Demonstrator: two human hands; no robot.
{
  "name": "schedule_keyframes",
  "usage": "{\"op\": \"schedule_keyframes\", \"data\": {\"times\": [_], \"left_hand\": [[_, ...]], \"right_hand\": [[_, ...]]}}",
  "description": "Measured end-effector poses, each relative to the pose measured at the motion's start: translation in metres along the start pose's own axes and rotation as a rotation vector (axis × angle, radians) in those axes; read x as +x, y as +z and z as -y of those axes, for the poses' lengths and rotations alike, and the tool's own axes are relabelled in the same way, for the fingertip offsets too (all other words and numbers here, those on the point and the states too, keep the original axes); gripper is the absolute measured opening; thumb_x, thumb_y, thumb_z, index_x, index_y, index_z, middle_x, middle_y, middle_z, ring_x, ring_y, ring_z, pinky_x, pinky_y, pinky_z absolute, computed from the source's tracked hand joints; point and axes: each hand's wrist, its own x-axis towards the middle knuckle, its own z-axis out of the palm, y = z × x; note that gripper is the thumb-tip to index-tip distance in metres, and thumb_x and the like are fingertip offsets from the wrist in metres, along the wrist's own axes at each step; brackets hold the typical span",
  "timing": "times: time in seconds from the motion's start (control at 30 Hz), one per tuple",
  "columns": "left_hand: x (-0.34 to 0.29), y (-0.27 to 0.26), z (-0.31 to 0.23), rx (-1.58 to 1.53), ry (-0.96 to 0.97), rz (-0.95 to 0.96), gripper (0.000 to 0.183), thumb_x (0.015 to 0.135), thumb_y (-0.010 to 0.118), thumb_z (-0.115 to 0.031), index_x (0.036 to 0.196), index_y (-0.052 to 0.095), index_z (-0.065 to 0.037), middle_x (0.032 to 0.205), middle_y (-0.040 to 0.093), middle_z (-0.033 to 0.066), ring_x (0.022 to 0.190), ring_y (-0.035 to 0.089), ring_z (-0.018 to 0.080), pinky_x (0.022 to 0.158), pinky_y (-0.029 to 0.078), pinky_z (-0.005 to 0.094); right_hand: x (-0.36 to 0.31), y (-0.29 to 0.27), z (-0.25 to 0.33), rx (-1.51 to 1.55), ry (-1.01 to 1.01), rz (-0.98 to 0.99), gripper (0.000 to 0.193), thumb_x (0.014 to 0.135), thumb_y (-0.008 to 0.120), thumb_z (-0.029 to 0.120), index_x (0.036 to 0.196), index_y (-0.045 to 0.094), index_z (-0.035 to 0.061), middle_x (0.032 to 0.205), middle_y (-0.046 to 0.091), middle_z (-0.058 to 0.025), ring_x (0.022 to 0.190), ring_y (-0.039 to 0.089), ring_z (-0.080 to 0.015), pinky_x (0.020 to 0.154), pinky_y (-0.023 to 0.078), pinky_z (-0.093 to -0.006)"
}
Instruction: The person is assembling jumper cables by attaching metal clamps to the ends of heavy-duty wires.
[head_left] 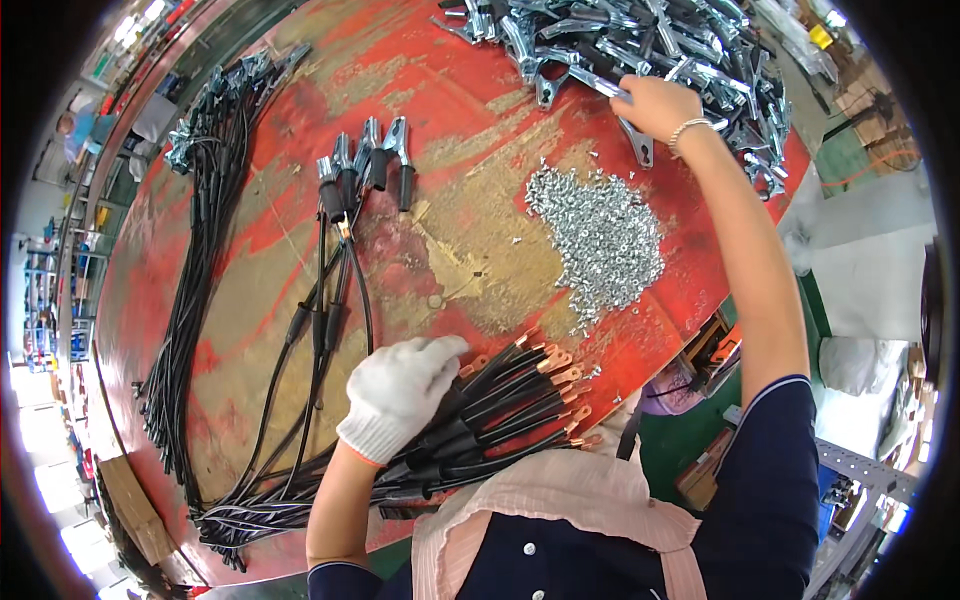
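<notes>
My left hand [402, 390], in a white knit glove, lies over the near side of the cable bundle with its fingers curled together; what they hold, if anything, is hidden. Black cables [480, 420] under and beside it end in copper ring lugs [563, 372] pointing right. My bare right hand [660, 105] reaches to the far right, its fingers closed on a silver metal clamp [594, 82] at the edge of a large clamp pile [690, 65]. Several clamps with black sleeves [404, 185] lie on cables left of centre.
A heap of small silver screws or nuts [600, 240] lies between my hands on the worn red table [450, 120]. At the left stretches a long bundle of black cables with clamps [208, 220]. Cartons [705, 470] stand below the table's right edge.
</notes>
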Motion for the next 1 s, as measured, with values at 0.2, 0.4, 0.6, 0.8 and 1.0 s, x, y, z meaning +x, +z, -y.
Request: {"op": "schedule_keyframes", "data": {"times": [0.2, 0.4, 0.6, 0.8, 1.0], "left_hand": [[0.010, -0.006, 0.003, 0.101, -0.019, 0.215, 0.025, 0.091, 0.057, -0.035, 0.100, 0.068, -0.014, 0.087, 0.070, 0.0120, 0.083, 0.068, 0.0307, 0.071, 0.053, 0.0431], [0.011, 0.001, 0.011, 0.110, 0.024, 0.420, 0.026, 0.093, 0.055, -0.033, 0.103, 0.068, -0.012, 0.091, 0.070, 0.0147, 0.087, 0.067, 0.0329, 0.074, 0.054, 0.0415], [-0.013, -0.009, 0.049, -0.889, -0.343, -0.131, 0.018, 0.096, 0.055, -0.018, 0.101, 0.059, -0.002, 0.082, 0.066, 0.0119, 0.073, 0.065, 0.0206, 0.064, 0.053, 0.0311], [0.022, -0.042, 0.026, -1.036, -0.487, -0.113, 0.024, 0.098, 0.053, -0.025, 0.108, 0.053, -0.003, 0.074, 0.060, 0.0054, 0.054, 0.052, 0.0091, 0.046, 0.040, 0.0237], [0.081, 0.003, -0.001, -1.036, -0.325, 0.030, 0.026, 0.098, 0.053, -0.025, 0.111, 0.055, -0.002, 0.079, 0.064, 0.0040, 0.057, 0.054, 0.0061, 0.048, 0.042, 0.0208]], "right_hand": [[-0.081, -0.036, 0.000, 0.876, -0.050, 0.096, 0.041, 0.094, 0.058, 0.036, 0.127, 0.060, 0.0117, 0.082, 0.063, -0.0016, 0.074, 0.064, -0.0148, 0.067, 0.051, -0.0290], [-0.177, 0.003, 0.038, 1.806, -0.112, 0.115, 0.072, 0.091, 0.068, 0.031, 0.147, 0.035, -0.0003, 0.105, 0.057, -0.0038, 0.087, 0.059, -0.0107, 0.075, 0.049, -0.0242], [-0.226, 0.038, 0.072, 2.099, 0.149, 0.225, 0.085, 0.077, 0.083, 0.030, 0.140, 0.038, -0.0037, 0.107, 0.059, -0.0059, 0.076, 0.059, -0.0122, 0.063, 0.049, -0.0249], [-0.234, 0.039, 0.079, 2.060, 0.132, 0.344, 0.065, 0.087, 0.066, 0.002, 0.144, 0.035, 0.0037, 0.096, 0.063, -0.0084, 0.073, 0.063, -0.0139, 0.062, 0.052, -0.0271], [-0.241, 0.029, 0.076, 2.059, 0.135, 0.068, 0.066, 0.091, 0.064, 0.007, 0.147, 0.029, 0.0030, 0.102, 0.066, -0.0130, 0.075, 0.065, -0.0154, 0.064, 0.054, -0.0279]]}}
